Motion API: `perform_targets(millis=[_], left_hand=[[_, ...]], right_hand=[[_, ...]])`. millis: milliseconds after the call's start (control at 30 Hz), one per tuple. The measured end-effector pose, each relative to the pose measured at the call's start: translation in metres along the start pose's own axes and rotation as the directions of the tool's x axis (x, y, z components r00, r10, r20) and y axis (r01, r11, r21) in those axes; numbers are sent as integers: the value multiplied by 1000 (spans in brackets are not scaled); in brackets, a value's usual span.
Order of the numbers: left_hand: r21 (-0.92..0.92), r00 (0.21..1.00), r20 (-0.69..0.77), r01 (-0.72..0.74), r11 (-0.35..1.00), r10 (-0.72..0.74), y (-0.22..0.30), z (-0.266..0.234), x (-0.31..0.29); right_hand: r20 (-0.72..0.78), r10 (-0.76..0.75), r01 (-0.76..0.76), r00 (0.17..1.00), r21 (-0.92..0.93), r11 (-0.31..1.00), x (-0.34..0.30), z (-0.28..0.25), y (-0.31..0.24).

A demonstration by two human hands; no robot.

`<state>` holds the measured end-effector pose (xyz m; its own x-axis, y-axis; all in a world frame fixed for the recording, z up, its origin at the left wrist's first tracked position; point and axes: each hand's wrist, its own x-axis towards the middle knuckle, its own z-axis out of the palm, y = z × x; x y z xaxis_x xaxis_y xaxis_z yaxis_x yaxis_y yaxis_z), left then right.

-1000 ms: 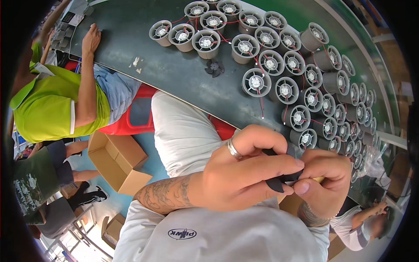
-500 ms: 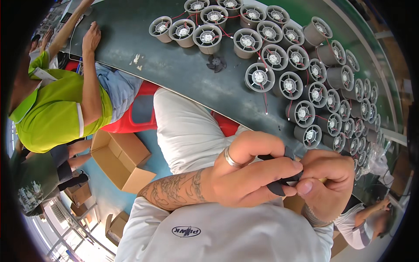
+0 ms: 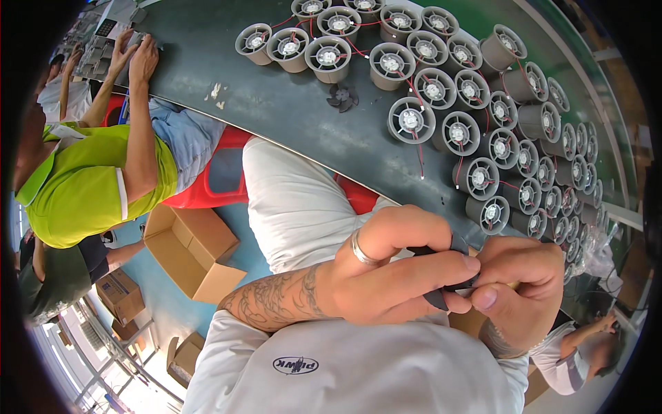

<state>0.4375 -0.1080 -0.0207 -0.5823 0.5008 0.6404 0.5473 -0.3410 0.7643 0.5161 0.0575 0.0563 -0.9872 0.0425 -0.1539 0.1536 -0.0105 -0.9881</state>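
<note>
Low in the frame, right of centre, your left hand [image 3: 386, 276] and right hand [image 3: 517, 290] meet, fingers of both closed on a small black fan blade [image 3: 441, 298]. Above them, grey fan housings [image 3: 410, 119] with red wires crowd the dark tabletop [image 3: 276, 110], where a loose black impeller [image 3: 343, 97] lies.

Dark green workbench [image 3: 289, 110] is covered w/ many grey cylindrical fan housings [image 3: 409, 119], red-wired. One loose black impeller [image 3: 342, 96] is laid nearby.

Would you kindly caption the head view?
Both hands pinch a black fan blade beside grey fan housings on a dark table.
</note>
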Motion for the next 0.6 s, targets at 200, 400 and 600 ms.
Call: perform_targets(millis=[200,400,600], left_hand=[[78,998,-34,-47,996,49,0,2,1],[74,993,-68,-90,993,95,-3,4,-1],[71,995,-75,-60,996,66,-2,3,-4]], right_hand=[[-16,2,-2,1000,10,1000,0,2,1],[-40,-25,25,999,6,1000,0,5,1],[-31,-49,49,998,-7,999,1,8,5]])
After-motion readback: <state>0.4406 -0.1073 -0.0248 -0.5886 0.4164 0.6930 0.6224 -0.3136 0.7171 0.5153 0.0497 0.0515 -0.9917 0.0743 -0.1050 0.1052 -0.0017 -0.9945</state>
